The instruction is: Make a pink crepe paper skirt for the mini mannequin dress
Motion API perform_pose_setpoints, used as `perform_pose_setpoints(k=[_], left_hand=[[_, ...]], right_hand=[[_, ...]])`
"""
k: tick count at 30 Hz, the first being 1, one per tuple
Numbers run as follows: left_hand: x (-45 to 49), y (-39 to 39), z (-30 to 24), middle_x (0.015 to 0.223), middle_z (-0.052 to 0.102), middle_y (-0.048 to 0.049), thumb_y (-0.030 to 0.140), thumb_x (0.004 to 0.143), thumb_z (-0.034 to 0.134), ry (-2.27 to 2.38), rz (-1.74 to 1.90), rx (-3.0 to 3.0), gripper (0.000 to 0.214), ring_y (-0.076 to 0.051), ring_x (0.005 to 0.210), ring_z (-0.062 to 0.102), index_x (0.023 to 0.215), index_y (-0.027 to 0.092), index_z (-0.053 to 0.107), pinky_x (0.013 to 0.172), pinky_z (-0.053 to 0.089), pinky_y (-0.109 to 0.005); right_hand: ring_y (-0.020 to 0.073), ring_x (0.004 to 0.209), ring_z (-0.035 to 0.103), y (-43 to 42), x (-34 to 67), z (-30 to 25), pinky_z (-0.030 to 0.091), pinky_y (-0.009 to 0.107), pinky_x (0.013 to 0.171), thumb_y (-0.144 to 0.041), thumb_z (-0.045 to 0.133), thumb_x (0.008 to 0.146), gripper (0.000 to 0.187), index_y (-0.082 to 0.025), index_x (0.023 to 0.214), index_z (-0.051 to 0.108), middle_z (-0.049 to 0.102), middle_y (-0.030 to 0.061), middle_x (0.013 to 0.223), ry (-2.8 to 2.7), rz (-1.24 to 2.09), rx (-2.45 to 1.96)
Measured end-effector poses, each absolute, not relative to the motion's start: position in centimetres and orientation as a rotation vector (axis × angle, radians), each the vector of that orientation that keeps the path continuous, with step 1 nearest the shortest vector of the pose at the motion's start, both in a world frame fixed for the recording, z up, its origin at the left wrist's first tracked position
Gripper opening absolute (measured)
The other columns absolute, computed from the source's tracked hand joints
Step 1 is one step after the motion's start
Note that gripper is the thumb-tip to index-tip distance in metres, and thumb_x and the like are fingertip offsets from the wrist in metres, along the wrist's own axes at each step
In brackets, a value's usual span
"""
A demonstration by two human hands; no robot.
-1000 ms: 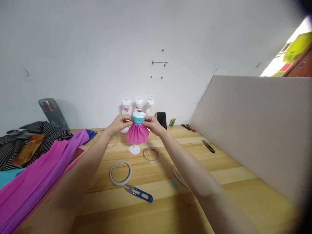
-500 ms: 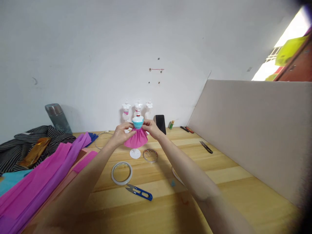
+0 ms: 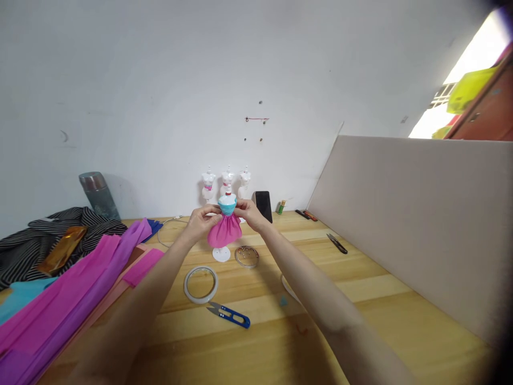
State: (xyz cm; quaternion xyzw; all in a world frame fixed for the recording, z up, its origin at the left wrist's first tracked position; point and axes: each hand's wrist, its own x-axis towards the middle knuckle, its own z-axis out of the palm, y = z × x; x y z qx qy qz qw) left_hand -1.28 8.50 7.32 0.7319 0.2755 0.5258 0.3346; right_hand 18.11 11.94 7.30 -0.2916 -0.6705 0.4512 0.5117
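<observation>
A small white mannequin in a pink paper skirt [image 3: 225,231] and a blue bodice [image 3: 227,204] stands on its round base [image 3: 221,254] at the middle of the wooden table [image 3: 360,299]. My left hand [image 3: 202,220] pinches the dress at its waist from the left. My right hand [image 3: 248,213] pinches it from the right. Both hands have their fingers closed on the dress. Behind it three bare white mannequins [image 3: 226,181] stand in a row against the wall.
Pink and purple crepe paper [image 3: 76,289] lies at the left, beside striped cloth [image 3: 32,243] and a metal flask [image 3: 97,194]. A tape ring [image 3: 200,284], blue thread snips [image 3: 230,315], a round dish [image 3: 246,256], a phone [image 3: 264,205] and black snips [image 3: 336,243] lie about. A grey partition [image 3: 420,214] bounds the right.
The view has shifted slightly, so the dress sits lower in it. My fingers have moved a little along its waist. Both hands stay on the dress.
</observation>
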Motion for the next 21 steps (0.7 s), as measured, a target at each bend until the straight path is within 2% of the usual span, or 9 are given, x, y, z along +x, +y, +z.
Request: perform_pose_setpoints(k=[7,12,14,21], left_hand=[[-0.2,6.9,7.0,0.098,0.069,-0.0075,0.032,0.066,0.075,0.93,1.546,2.156,0.022,-0.023,0.096,0.062,0.08,0.018,0.065,0.084,0.047,-0.035],[0.0,6.2,7.0,0.1,0.069,-0.008,0.032,0.077,0.065,0.936,1.55,2.177,0.014,-0.021,0.096,0.063,0.08,0.018,0.063,0.077,0.048,-0.032],[-0.1,6.1,7.0,0.101,0.069,-0.0075,0.032,0.076,0.065,0.941,1.544,2.177,0.014,-0.021,0.097,0.063,0.079,0.019,0.062,0.076,0.048,-0.031],[0.5,5.2,6.9,0.095,0.067,-0.0062,0.039,0.064,0.077,1.242,1.462,2.301,0.037,-0.024,0.092,0.062,0.091,0.02,0.06,0.082,0.048,-0.037]], right_hand=[[0.0077,0.051,0.04,11.5,17.8,7.5,0.034,0.022,0.052,-0.034,0.076,0.057,0.025,-0.013,0.061,0.065,0.054,-0.0037,0.053,-1.622,1.094,-0.711],[0.0088,0.054,0.043,11.4,17.7,7.6,0.037,0.023,0.054,-0.034,0.077,0.056,0.025,-0.013,0.063,0.066,0.056,-0.0032,0.055,-1.627,1.105,-0.717],[0.0092,0.054,0.045,11.2,17.6,7.8,0.038,0.023,0.055,-0.033,0.078,0.056,0.024,-0.013,0.063,0.067,0.056,-0.0031,0.055,-1.635,1.109,-0.713],[0.0099,0.053,0.047,10.7,17.4,8.1,0.04,0.023,0.054,-0.034,0.078,0.058,0.024,-0.013,0.062,0.066,0.056,-0.0026,0.053,-1.663,1.117,-0.694]])
